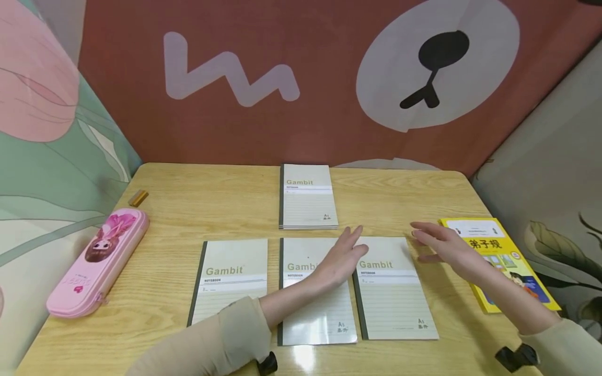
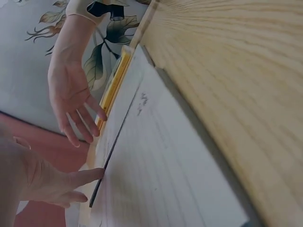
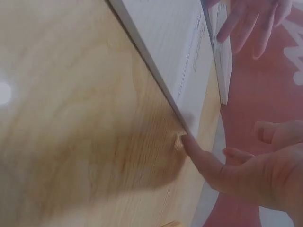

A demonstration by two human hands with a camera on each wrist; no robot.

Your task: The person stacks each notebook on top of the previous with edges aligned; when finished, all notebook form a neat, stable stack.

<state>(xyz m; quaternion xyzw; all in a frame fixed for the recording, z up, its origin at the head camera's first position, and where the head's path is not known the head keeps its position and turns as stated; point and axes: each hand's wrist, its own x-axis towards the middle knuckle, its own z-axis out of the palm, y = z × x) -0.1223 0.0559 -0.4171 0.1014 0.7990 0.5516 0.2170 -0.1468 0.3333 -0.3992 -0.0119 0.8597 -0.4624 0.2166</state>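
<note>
The left hand (image 1: 340, 258) lies flat, fingers straight, across the seam between the middle notebook (image 1: 315, 308) and the right notebook (image 1: 392, 292) on the bench (image 1: 188, 209); the right hand (image 1: 442, 245), fingers spread and relaxed, hovers just beside the right notebook's far corner

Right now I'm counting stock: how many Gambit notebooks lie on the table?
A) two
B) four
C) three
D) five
B: three lie in a row near the person, the left notebook, middle notebook and right notebook, and a far notebook lies alone behind them.
</note>
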